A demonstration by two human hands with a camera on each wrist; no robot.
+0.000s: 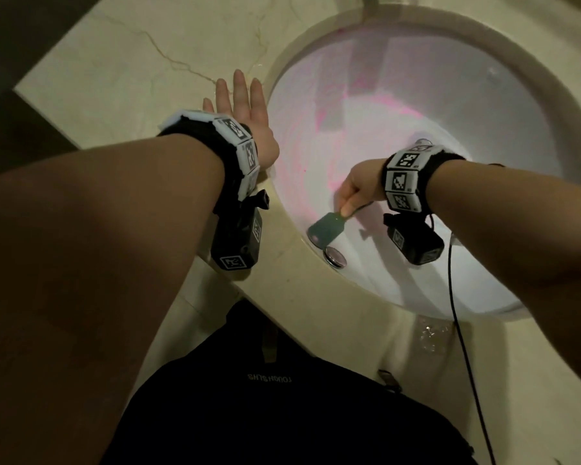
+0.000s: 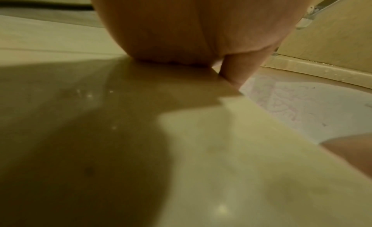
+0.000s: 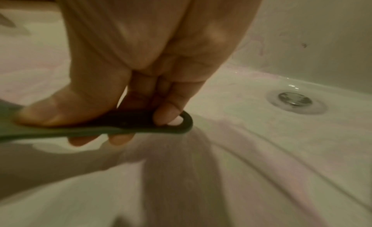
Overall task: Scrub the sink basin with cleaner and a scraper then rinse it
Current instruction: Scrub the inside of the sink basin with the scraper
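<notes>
- Beige marble counter [image 1: 121,55] wraps a round white sink basin [image 1: 483,146] smeared with pink cleaner [image 1: 393,109].
- Nearest, at 6 o'clock: a black bag [image 1: 282,414], with upside-down print I can't read for sure.
- right hand [image 1: 359,186] pinches the green scraper [image 1: 326,228] by its handle, thumb on top, fingers under.
- scraper's long axis runs roughly 2 to 8 o'clock, blade at the 8 end against the basin wall, just above a round chrome cap [image 1: 335,256].
- left hand [image 1: 245,115] lies flat on the counter at the basin's 9 o'clock rim, fingers straight.
- drain [image 3: 295,99] sits beyond the handle's loop.
</notes>
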